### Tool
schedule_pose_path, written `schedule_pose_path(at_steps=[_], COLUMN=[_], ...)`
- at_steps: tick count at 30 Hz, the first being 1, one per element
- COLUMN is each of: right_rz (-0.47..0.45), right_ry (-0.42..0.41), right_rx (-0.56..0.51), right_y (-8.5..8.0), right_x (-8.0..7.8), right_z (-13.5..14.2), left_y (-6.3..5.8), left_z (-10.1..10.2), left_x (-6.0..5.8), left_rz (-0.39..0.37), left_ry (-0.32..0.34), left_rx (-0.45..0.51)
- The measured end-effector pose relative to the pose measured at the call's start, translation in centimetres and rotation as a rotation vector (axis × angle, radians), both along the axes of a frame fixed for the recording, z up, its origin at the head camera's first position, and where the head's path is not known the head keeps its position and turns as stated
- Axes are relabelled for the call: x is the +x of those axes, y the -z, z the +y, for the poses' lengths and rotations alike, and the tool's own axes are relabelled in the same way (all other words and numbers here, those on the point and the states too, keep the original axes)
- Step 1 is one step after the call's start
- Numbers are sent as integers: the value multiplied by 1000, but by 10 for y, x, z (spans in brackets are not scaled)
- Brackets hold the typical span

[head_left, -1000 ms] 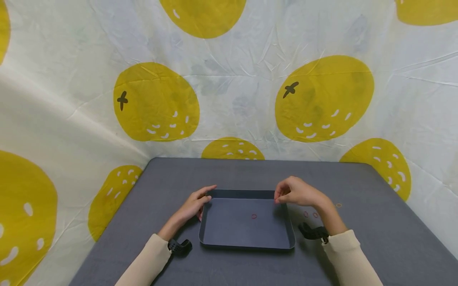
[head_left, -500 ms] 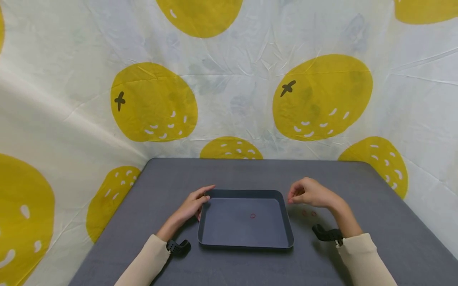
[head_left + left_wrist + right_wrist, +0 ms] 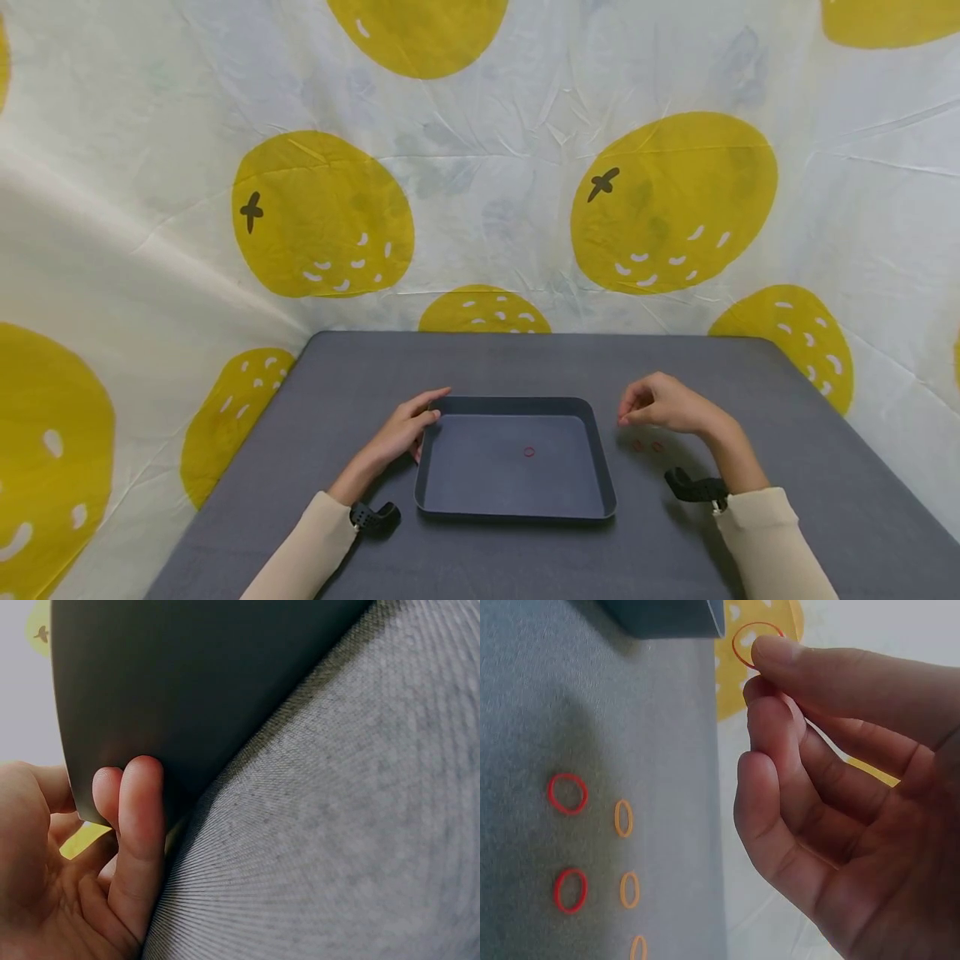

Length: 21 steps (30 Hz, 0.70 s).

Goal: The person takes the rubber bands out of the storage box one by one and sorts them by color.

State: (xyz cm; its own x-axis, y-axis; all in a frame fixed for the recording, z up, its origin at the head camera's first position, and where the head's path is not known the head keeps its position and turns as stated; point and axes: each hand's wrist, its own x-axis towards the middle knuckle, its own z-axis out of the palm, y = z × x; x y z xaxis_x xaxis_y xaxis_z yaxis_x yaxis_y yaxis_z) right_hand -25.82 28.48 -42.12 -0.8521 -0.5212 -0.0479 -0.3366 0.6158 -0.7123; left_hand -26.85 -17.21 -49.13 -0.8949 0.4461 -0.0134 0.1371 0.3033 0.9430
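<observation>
My left hand grips the dark grey tray at its far left corner, thumb over the rim. In the left wrist view its fingertips press against the tray's outer wall. Beyond the tray's right side, my right hand is raised over the table. Its thumb and forefinger pinch a thin red rubber band, plain in the right wrist view. One red rubber band lies inside the tray. Two more red bands lie on the table below the right hand.
Several orange rubber bands lie in a row beside the red ones in the right wrist view. A grey cloth covers the table. Behind it hangs a white curtain printed with yellow fruit.
My right hand has moved right, from over the tray's far right corner to beside the tray, with the red rubber band still pinched. The left hand keeps its hold on the tray.
</observation>
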Motion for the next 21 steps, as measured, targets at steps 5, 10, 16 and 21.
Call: schedule_pose_path(at_steps=[5,10,16,21], right_rz=[-29,-51,-43,-37], right_ry=[15,31,29,21], right_rx=[-14,-23,-1,17], right_y=[3,5,7,11], right_x=[-2,-5,-8,-13], right_z=[7,11,14,16], left_y=[10,-2,17,19], left_z=[0,2,0,0], left_x=[-6,-2,-14,-12], left_rz=[19,-3,6,20], left_ry=[-11,10,-20,-47], left_rx=[2,4,-12,-11])
